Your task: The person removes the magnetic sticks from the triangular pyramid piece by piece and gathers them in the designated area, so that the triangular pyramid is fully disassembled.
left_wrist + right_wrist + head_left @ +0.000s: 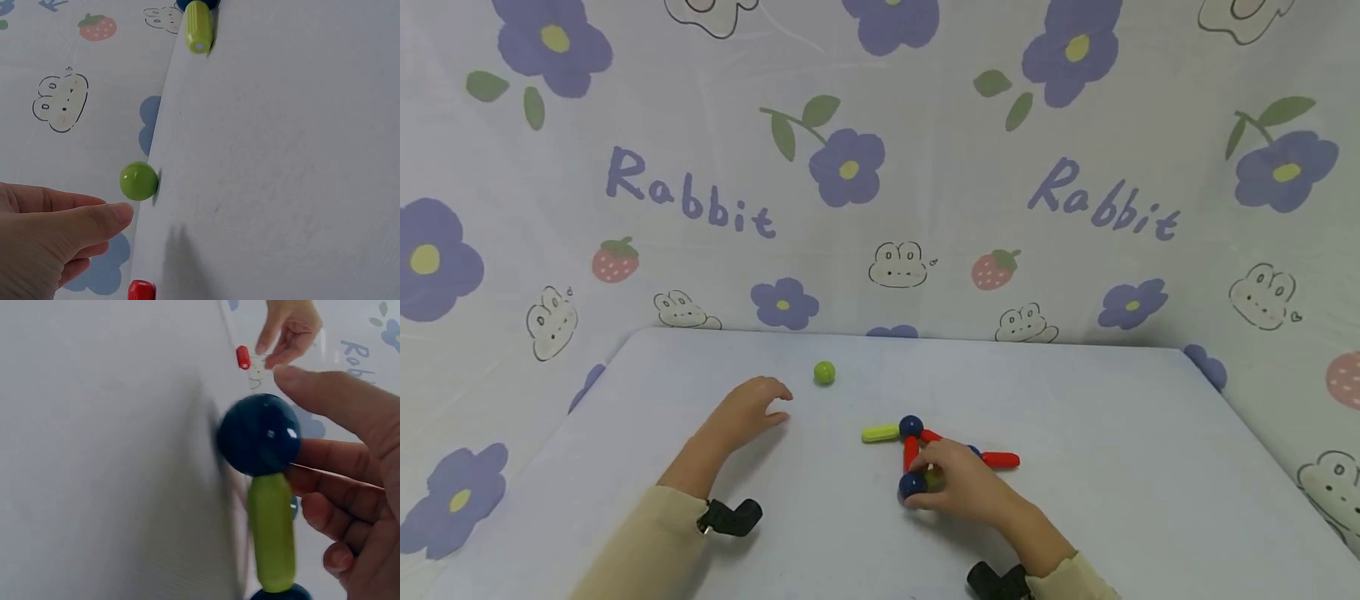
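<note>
My right hand grips a shiny dark blue ball between thumb and fingers. From that ball runs a yellow-green rod, partly covered by the hand in the head view. A red rod links it to another blue ball, which also bears a second yellow-green rod and a further red rod. My left hand holds nothing, its thumb and fingers apart, just left of a loose green ball. A red piece lies near the left hand, hidden in the head view.
Right of the right hand, a red rod meets a partly hidden blue ball. All pieces lie on a white tabletop. A patterned cloth hangs behind its far edge. Both wrists carry black mounts.
</note>
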### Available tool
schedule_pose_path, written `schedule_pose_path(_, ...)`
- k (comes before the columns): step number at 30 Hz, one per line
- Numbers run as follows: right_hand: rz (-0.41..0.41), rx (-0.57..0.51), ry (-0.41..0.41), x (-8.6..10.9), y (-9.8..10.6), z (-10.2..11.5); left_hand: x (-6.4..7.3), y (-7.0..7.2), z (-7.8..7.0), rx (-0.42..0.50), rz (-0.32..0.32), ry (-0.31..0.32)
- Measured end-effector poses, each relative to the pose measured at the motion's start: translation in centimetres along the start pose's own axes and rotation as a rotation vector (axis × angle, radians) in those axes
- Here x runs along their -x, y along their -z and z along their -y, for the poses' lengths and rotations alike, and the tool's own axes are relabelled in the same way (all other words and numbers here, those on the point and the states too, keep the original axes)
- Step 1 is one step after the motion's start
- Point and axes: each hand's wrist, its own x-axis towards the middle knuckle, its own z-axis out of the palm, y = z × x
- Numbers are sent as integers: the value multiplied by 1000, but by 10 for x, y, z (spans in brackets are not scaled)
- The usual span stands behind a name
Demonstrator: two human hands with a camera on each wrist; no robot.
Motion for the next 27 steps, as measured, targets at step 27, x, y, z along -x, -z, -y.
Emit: schedule_pose_path(27, 325, 409, -197, -102, 43, 21, -14, -46, -71, 108, 169, -85)
